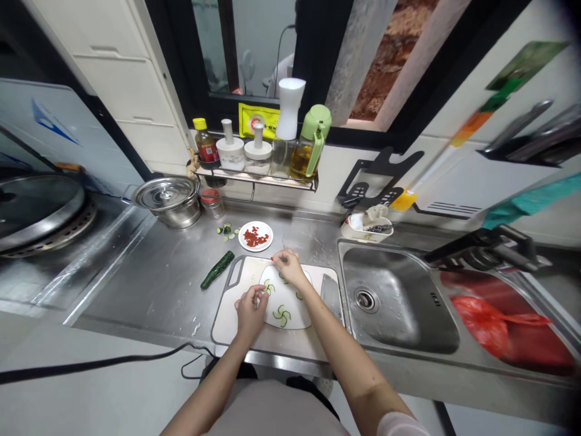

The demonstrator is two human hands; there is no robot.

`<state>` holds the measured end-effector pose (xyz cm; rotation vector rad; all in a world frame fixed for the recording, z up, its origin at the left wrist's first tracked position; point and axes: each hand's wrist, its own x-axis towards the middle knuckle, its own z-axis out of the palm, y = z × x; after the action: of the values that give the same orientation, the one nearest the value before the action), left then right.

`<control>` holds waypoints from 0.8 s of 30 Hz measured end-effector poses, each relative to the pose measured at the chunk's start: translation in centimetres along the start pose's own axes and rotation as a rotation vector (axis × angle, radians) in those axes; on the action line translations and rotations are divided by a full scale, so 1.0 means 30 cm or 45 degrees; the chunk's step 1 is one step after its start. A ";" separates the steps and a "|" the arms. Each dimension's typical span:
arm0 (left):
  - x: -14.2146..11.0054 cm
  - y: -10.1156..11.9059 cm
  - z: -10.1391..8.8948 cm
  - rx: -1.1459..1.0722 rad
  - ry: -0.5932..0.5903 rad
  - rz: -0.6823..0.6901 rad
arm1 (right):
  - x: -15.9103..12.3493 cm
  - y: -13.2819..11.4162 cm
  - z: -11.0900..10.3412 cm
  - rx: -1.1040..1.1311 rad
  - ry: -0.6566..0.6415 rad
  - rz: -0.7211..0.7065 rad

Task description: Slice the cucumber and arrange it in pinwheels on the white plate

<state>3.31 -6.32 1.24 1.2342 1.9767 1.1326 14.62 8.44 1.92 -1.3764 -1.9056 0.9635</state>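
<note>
My left hand (252,307) is over the left side of a white plate (297,290), fingers curled and the tips closed on a thin cucumber slice (269,285). At the plate's far edge, my right hand (288,266) pinches a small red piece (272,259) between thumb and fingertips. Curved cucumber slices make a pinwheel (282,315) near the front of the plate; other slices lie partly hidden under my right hand and forearm. The plate rests on a grey-edged cutting board (227,315). Similar red bits fill a small white dish (256,236) behind the board.
A cut cucumber (218,270) lies left of the board, with cucumber scraps (227,231) behind it. On the board's right lies a broad knife blade (331,293). The sink (399,297) is to the right, a lidded pot (169,200) at back left, a condiment shelf (258,177) above.
</note>
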 end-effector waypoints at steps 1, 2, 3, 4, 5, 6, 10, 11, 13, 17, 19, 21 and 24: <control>0.001 -0.001 0.000 -0.001 -0.001 0.004 | -0.024 0.001 -0.009 0.018 0.011 -0.009; 0.001 -0.001 0.000 0.000 -0.004 0.010 | -0.048 0.003 -0.018 0.028 0.020 -0.016; 0.002 0.000 -0.001 0.004 -0.010 0.017 | -0.071 0.005 -0.027 0.029 0.028 -0.017; 0.003 0.001 -0.004 0.008 -0.015 0.023 | -0.094 0.007 -0.034 0.027 0.028 -0.016; 0.004 0.003 -0.009 0.013 -0.018 0.028 | -0.116 0.010 -0.041 0.022 0.025 -0.013; 0.005 0.004 -0.014 0.018 -0.018 0.029 | -0.138 0.013 -0.047 0.015 0.022 -0.009; 0.008 0.004 -0.040 0.039 -0.011 0.006 | -0.222 0.028 -0.065 -0.053 0.028 0.028; 0.007 0.001 -0.044 0.052 -0.013 -0.005 | -0.241 0.033 -0.068 -0.080 0.029 0.041; 0.004 -0.008 -0.048 0.091 -0.024 -0.019 | -0.278 0.043 -0.073 -0.136 0.019 0.057; -0.007 -0.022 -0.037 0.181 -0.061 0.000 | -0.344 0.062 -0.073 -0.236 -0.029 0.012; -0.011 -0.023 -0.029 0.217 -0.085 0.025 | -0.372 0.067 -0.068 -0.292 -0.057 -0.035; -0.015 -0.018 -0.023 0.256 -0.112 0.051 | -0.396 0.067 -0.061 -0.347 -0.087 -0.079; -0.021 -0.005 -0.017 0.315 -0.165 0.085 | -0.424 0.064 -0.055 -0.413 -0.133 -0.137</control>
<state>3.10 -7.11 1.37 1.4699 2.0346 0.8326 20.62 -2.97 0.65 -1.4050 -2.2669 0.7083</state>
